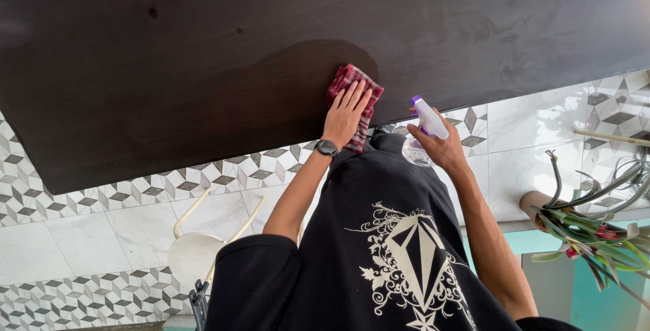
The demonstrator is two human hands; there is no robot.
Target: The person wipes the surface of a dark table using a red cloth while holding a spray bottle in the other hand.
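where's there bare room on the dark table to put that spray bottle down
Most of the dark table is bare: the whole stretch beyond and to either side of the red cloth. The only taken spot is under the left hand on the cloth; the right hand holds the spray bottle.

You are working in bright, even daylight. The dark counter (pixel 169 67) is catching a soft, hazy sheen toward the far right, and a damp-looking darker patch is showing around the checked cloth (pixel 355 101). Focus is holding sharp; the frame's corners are bending slightly.
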